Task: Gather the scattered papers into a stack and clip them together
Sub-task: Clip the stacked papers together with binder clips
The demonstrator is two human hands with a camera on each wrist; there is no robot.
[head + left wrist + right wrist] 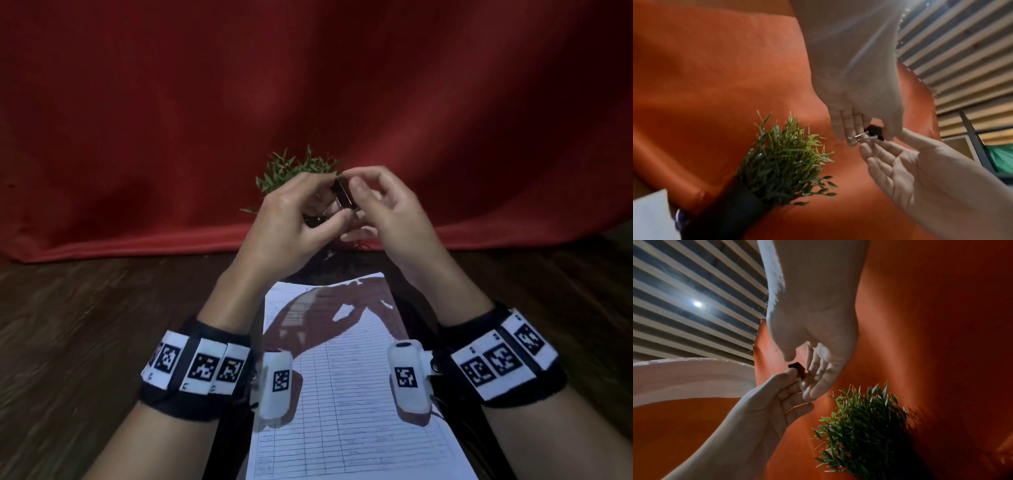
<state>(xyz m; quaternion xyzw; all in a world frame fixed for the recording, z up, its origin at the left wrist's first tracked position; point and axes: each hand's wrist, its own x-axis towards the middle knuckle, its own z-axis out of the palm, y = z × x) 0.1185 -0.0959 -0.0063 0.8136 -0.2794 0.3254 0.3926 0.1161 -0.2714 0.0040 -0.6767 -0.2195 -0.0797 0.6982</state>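
Both hands pinch one binder clip (343,198), raised above the bench.
I see the left hand (291,222) and right hand (387,209) both gripping it; the paper stack (346,394) lies at 6 o'clock, long axis toward me.

Dim, overhead light; hard shadows on papers (346,394); wrist views soft.

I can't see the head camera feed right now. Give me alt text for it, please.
Both hands, left hand and right hand, hold a black binder clip raised above the table, in front of a small green plant. Below them a stack of lined papers lies on the dark wooden table, unclipped, with a red cloth backdrop behind.
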